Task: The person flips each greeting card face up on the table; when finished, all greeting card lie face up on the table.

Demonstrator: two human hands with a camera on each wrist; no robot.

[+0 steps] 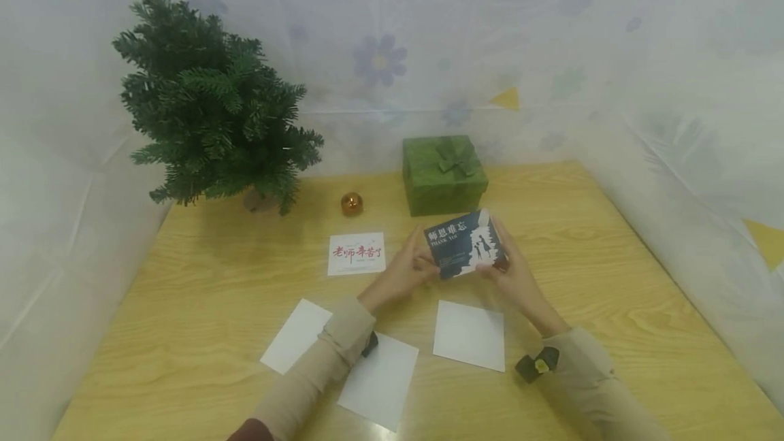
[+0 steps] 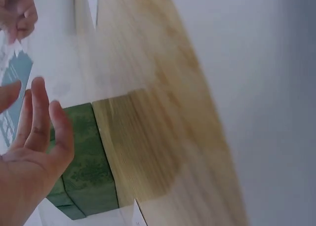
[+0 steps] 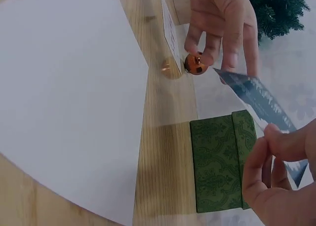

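Head view: pinching card (image 1: pixel 454 252) in right grip (image 1: pixel 516 279), print tilted upward. Runs lengthwise left to right, slanting slightly away. With left grip (image 1: pixel 401 276) loosely spread alongside.

beige sleeves (image 1: pixel 312 373) and dark wrist devices (image 1: pixel 529 367) are worn

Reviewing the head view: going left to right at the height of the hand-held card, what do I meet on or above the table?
White card with red lettering → left hand → navy "THANK YOU" card → right hand.
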